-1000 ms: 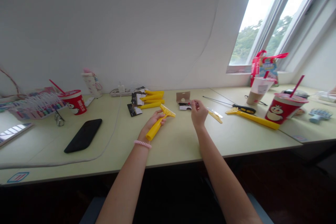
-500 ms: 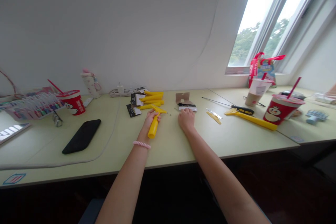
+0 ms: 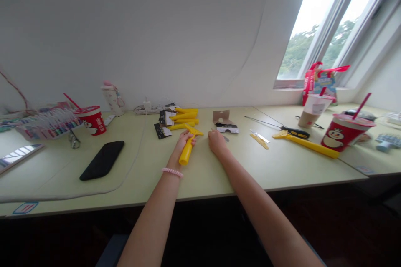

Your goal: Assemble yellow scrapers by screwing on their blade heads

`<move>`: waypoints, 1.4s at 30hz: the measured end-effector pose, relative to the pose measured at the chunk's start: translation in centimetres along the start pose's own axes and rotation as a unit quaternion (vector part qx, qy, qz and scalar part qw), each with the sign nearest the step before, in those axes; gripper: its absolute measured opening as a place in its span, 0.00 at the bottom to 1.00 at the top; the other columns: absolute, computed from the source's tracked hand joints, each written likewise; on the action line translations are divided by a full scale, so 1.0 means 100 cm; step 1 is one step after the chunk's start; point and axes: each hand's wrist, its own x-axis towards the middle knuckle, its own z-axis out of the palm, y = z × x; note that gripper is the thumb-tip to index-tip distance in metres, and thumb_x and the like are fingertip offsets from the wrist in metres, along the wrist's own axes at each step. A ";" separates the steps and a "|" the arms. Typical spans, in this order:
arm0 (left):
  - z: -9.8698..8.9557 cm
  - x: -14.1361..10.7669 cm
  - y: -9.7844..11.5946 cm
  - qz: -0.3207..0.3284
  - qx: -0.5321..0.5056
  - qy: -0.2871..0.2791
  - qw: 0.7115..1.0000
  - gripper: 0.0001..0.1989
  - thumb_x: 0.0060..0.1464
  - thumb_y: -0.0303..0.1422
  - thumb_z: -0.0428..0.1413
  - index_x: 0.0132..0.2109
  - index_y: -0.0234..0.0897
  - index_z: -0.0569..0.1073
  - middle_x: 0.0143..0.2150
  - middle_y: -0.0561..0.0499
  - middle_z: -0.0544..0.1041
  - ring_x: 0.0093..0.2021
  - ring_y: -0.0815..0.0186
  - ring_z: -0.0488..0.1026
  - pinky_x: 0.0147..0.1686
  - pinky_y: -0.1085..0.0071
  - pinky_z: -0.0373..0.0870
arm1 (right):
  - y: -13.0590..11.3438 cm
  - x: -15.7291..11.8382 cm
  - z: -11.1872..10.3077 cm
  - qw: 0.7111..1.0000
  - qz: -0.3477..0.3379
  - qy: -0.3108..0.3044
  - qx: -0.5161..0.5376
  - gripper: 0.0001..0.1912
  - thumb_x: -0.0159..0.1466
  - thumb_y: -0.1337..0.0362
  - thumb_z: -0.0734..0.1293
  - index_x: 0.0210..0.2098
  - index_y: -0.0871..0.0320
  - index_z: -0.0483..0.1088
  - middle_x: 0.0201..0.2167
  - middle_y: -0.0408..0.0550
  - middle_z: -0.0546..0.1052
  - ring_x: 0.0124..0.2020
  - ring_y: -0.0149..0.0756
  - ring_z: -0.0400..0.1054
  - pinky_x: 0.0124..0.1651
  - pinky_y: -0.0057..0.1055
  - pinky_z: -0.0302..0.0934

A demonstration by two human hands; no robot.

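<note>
A yellow scraper (image 3: 186,153) with a T-shaped head is gripped in my left hand (image 3: 184,142), its thick handle end facing me. Beside its head, just to the right, my right hand (image 3: 216,142) rests low over the table with the fingers curled together. Whatever those fingers pinch is hidden or too small to make out. Close behind this hand lie an opened cardboard packaging card (image 3: 221,116) and its black and white part (image 3: 227,128). A small grey piece (image 3: 226,139) shows beside the knuckles.
Several yellow handles (image 3: 185,116) with black cards lie behind my left hand. To the right are a yellow strip (image 3: 260,141), a long yellow scraper (image 3: 308,144), a black-handled screwdriver (image 3: 294,132) and a red cup (image 3: 343,135). At left are a black phone (image 3: 102,160) and another red cup (image 3: 94,120).
My right hand has drawn left and off the packaging card, toward the scraper head. My left hand still holds the scraper. The whole view has shifted slightly.
</note>
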 end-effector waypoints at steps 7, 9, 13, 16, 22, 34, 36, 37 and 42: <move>0.000 -0.001 -0.002 -0.092 -0.002 -0.069 0.993 0.18 0.49 0.20 0.50 0.47 0.37 0.61 0.34 0.49 0.69 0.20 0.80 0.64 0.16 0.85 0.60 | 0.019 0.000 -0.005 0.942 0.117 0.102 0.297 0.05 0.54 0.70 0.60 0.27 0.61 0.68 0.27 0.49 0.73 0.30 0.34 0.66 0.36 0.30 0.59; 0.001 -0.002 -0.004 -0.112 0.013 -0.096 0.989 0.20 0.49 0.21 0.51 0.50 0.37 0.60 0.36 0.47 0.70 0.20 0.79 0.64 0.16 0.84 0.61 | 0.019 0.001 -0.008 0.900 0.115 0.132 0.398 0.05 0.52 0.66 0.62 0.27 0.60 0.68 0.27 0.47 0.73 0.29 0.33 0.66 0.36 0.31 0.60; 0.004 -0.006 -0.006 -0.118 0.048 -0.129 0.983 0.23 0.49 0.22 0.52 0.53 0.37 0.60 0.34 0.47 0.70 0.19 0.79 0.63 0.16 0.83 0.61 | 0.009 -0.001 -0.014 0.855 0.082 0.126 0.497 0.11 0.50 0.58 0.64 0.29 0.59 0.71 0.28 0.46 0.73 0.30 0.34 0.66 0.34 0.31 0.61; 0.005 -0.008 -0.006 -0.118 0.053 -0.161 0.978 0.24 0.49 0.23 0.53 0.54 0.37 0.60 0.31 0.51 0.68 0.18 0.79 0.63 0.16 0.83 0.60 | 0.000 -0.005 -0.016 0.836 0.061 0.077 0.541 0.13 0.49 0.56 0.65 0.28 0.59 0.72 0.26 0.45 0.72 0.30 0.34 0.67 0.31 0.29 0.61; 0.005 -0.008 -0.006 -0.120 0.067 -0.177 0.975 0.22 0.50 0.23 0.52 0.53 0.37 0.60 0.28 0.53 0.66 0.19 0.79 0.63 0.17 0.83 0.61 | -0.002 -0.009 -0.022 0.795 0.076 0.012 0.602 0.12 0.47 0.58 0.67 0.27 0.60 0.72 0.24 0.44 0.72 0.27 0.33 0.67 0.31 0.29 0.62; 0.005 -0.008 -0.008 -0.129 0.090 -0.172 0.972 0.22 0.47 0.23 0.54 0.50 0.38 0.60 0.30 0.51 0.68 0.19 0.77 0.64 0.17 0.81 0.61 | 0.001 -0.010 -0.025 0.781 0.108 -0.006 0.615 0.10 0.44 0.61 0.68 0.25 0.60 0.71 0.21 0.43 0.73 0.24 0.31 0.66 0.28 0.27 0.58; 0.004 -0.007 -0.009 -0.129 0.093 -0.177 0.971 0.22 0.48 0.23 0.54 0.50 0.38 0.59 0.29 0.51 0.68 0.19 0.77 0.64 0.17 0.81 0.61 | 0.003 -0.009 -0.024 0.785 0.098 -0.013 0.612 0.11 0.44 0.61 0.68 0.27 0.60 0.71 0.22 0.43 0.73 0.24 0.30 0.66 0.28 0.26 0.58; 0.004 -0.007 -0.009 -0.129 0.094 -0.179 0.971 0.22 0.48 0.23 0.54 0.51 0.38 0.59 0.29 0.51 0.68 0.19 0.77 0.64 0.17 0.81 0.61 | 0.003 -0.009 -0.023 0.787 0.095 -0.013 0.609 0.11 0.45 0.61 0.68 0.27 0.60 0.71 0.22 0.44 0.73 0.24 0.30 0.66 0.27 0.26 0.58; 0.004 -0.007 -0.009 -0.119 0.099 -0.177 0.972 0.22 0.48 0.23 0.53 0.51 0.37 0.59 0.29 0.52 0.68 0.19 0.77 0.64 0.17 0.81 0.61 | 0.002 -0.011 -0.022 0.801 0.084 -0.005 0.592 0.10 0.45 0.61 0.68 0.26 0.60 0.70 0.21 0.43 0.73 0.25 0.31 0.67 0.28 0.26 0.59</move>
